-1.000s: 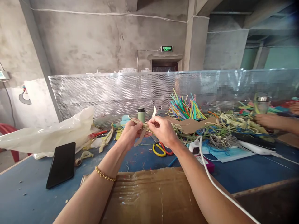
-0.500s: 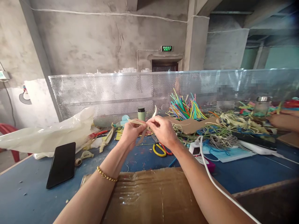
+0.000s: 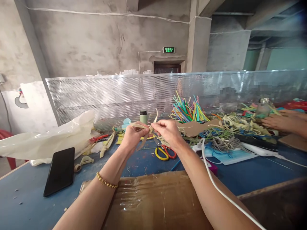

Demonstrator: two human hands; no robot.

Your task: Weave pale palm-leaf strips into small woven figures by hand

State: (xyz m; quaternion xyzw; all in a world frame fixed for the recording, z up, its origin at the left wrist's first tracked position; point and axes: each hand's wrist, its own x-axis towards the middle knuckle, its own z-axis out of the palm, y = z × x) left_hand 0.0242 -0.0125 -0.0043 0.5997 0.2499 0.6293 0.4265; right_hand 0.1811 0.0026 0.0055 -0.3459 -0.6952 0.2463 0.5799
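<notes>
Above the blue table, my left hand point(image 3: 134, 135) pinches a pale cream strip point(image 3: 144, 142) that is folded or knotted, with ends sticking out up, left and down. My right hand point(image 3: 168, 130) closes its thumb and forefinger on the same strip, close to the left fingertips. The exact shape of the crossing between the fingers is partly hidden. Below the hands lie scissors point(image 3: 162, 154) with one yellow and one red handle. A green bottle with a dark cap point(image 3: 143, 117) stands just behind the fingers.
A cardboard box point(image 3: 153, 204) lies in front of me. At left are a black phone point(image 3: 59, 171) and a plastic bag point(image 3: 59, 137). Colourful strips point(image 3: 188, 108), tangled cords point(image 3: 223, 139) and a white cable point(image 3: 208, 172) lie to the right. A co-worker's hands point(image 3: 283, 121) show far right.
My right fingers have shifted slightly around the strip and the hands are a little lower. The view has turned a bit right. The co-worker's hands have moved left, further into view.
</notes>
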